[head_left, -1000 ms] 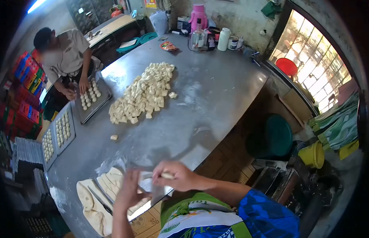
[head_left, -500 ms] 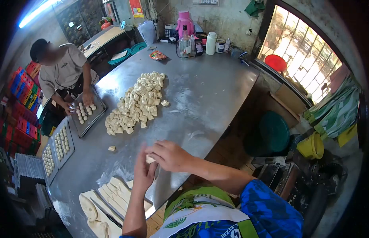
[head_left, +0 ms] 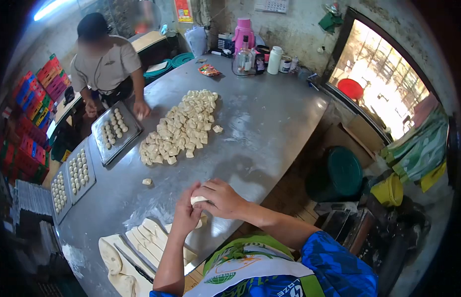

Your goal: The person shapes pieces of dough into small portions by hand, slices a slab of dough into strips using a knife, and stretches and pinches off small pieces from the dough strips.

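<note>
A piece of dough (head_left: 198,200) shows between my two hands, above the near edge of the metal table. My left hand (head_left: 186,213) is closed against it from the left. My right hand (head_left: 219,199) curls over it from the other side, fingers bent. Below my left forearm lie cut dough strips (head_left: 150,240) and a larger dough slab (head_left: 111,260). A dark-handled knife (head_left: 139,270) rests on that dough. Beyond my hands is a big heap of cut dough pieces (head_left: 183,126), with one loose dough piece (head_left: 147,181) nearer to me.
Across the metal table (head_left: 270,109), a co-worker (head_left: 109,64) stands by a tray (head_left: 105,161) of dough balls. Two more filled trays (head_left: 94,180) lie along the left edge. Bottles (head_left: 245,59) and a pink thermos (head_left: 243,32) stand at the back. A green bin (head_left: 344,171) is right.
My hands have closed more tightly together around the dough piece. The co-worker has straightened up, one hand moving from the tray towards the heap. My view has shifted slightly.
</note>
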A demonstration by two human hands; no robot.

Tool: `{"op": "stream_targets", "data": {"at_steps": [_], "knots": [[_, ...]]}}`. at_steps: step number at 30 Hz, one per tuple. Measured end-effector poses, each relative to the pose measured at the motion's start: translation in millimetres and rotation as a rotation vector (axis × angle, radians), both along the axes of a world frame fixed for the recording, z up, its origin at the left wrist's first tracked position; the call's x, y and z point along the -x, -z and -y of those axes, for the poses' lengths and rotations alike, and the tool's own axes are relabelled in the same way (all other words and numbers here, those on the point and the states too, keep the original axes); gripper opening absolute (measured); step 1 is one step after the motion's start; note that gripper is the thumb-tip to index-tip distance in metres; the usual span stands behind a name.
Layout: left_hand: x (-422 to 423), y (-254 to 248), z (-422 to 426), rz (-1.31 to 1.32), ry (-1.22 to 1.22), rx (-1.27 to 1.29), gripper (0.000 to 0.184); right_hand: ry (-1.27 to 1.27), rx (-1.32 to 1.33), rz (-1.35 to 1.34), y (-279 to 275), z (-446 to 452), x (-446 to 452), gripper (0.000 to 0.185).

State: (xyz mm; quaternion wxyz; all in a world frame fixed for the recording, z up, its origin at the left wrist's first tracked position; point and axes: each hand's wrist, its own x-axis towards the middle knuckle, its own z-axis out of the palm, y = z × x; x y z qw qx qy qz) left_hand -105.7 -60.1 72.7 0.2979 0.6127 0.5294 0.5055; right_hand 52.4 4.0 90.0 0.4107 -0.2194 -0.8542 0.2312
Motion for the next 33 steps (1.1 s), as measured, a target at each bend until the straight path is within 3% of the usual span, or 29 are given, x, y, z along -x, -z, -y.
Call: {"op": "stream_targets", "data": {"at_steps": [3, 4, 6, 8, 9, 11, 13, 14, 15, 16, 18, 20, 24, 28, 29, 33], "knots": [[0, 18, 6, 0.105, 0.016, 0.148, 0.027, 0.014, 0.109, -0.044, -4, 2, 3, 0.025], [-11, 21, 8, 0.019, -0.051, 0.112, 0.023, -0.013, 0.115, -0.051, 1, 0, 1, 0.025], [-28, 26, 12, -0.074, -0.138, 0.084, 0.020, 0.045, 0.222, 0.174, 31, -13, -8, 0.027], [-37, 28, 11, -0.544, -0.033, 0.437, 0.020, 0.112, 0.306, 0.405, 65, -34, -19, 0.031], [-43, 24, 3, -0.547, -0.050, 0.430, 0.020, 0.100, 0.294, 0.400, 82, -50, -23, 0.031], [-64, 10, 9, -0.237, -0.066, 0.334, 0.020, 0.086, 0.368, 0.409, 134, -62, -37, 0.031], [-72, -2, 6, 0.052, -0.081, 0.207, 0.021, 0.076, 0.427, 0.402, 133, -76, -35, 0.032], [-70, 3, 5, 0.047, -0.089, 0.212, 0.021, 0.082, 0.545, 0.413, 135, -75, -35, 0.032], [-65, 15, 4, -0.011, -0.124, 0.248, 0.021, 0.091, 0.662, 0.430, 100, -67, -35, 0.031], [-59, 30, 5, -0.065, -0.155, 0.287, 0.021, 0.086, 0.669, 0.435, 90, -56, -33, 0.031], [-47, 47, -2, -0.184, -0.186, 0.340, 0.022, -0.110, 0.617, 0.193, 71, -48, -26, 0.033], [-43, 47, -2, -0.164, -0.142, 0.300, 0.024, -0.190, 0.672, 0.148, 45, -45, -30, 0.036], [-41, 46, 8, -0.088, -0.057, 0.198, 0.030, -0.112, 0.363, 0.106, 37, -30, -27, 0.040], [-33, 44, 27, -0.305, 0.161, 0.085, 0.035, 0.150, 0.447, 0.752, 93, -50, -13, 0.045], [-28, 49, 30, -0.301, 0.174, 0.088, 0.035, 0.160, 0.457, 0.754, 107, -49, -14, 0.045], [-7, 71, 25, 0.104, 0.013, 0.350, 0.035, 0.208, 0.004, 0.397, 137, -47, -21, 0.046]]}}
